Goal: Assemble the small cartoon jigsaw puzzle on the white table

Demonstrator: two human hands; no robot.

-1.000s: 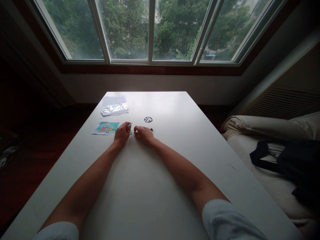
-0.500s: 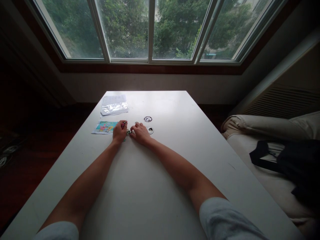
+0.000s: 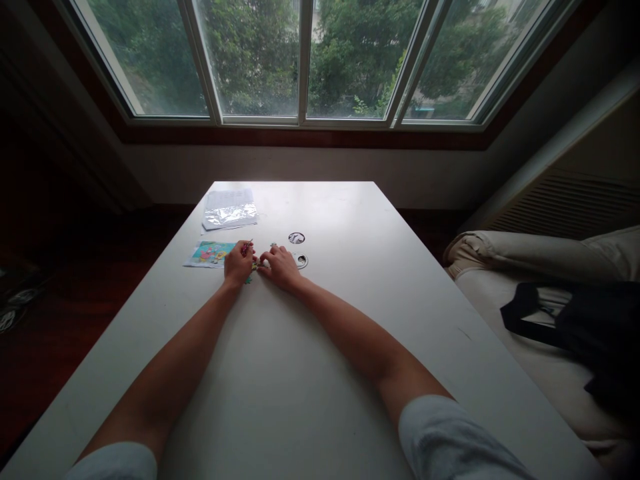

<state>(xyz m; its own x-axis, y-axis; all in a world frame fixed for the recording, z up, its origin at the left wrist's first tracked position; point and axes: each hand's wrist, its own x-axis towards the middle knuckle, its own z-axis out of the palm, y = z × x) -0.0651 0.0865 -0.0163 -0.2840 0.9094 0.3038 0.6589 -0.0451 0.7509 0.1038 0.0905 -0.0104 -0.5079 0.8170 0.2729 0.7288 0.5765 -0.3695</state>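
Note:
My left hand (image 3: pixel 238 264) is closed around a small cluster of pink and dark coloured pieces (image 3: pixel 247 249), which shows above its fingers. My right hand (image 3: pixel 281 268) rests low on the table just to the right, fingers bent together and fingertips at a small yellow-green piece (image 3: pixel 255 265) between the two hands. Too small to make out is the exact kind of these pieces. A little green piece (image 3: pixel 248 280) lies on the table just below my left hand. Partly behind that hand is a sheet with a bright cartoon picture (image 3: pixel 210 254).
A clear plastic sleeve with papers (image 3: pixel 230 210) lies at the far left of the white table (image 3: pixel 310 373). Two round shapes, one a dark-ringed disc (image 3: pixel 297 238), the other a ringed circle (image 3: pixel 302 261), sit beyond my right hand. A beige sofa (image 3: pixel 480 287) with dark cloth (image 3: pixel 595 333) stands at right.
Both hands stay nearly in place, with small finger movements. The bit between them now looks yellow-green instead of darker, and the cluster in my left hand shows more pink.

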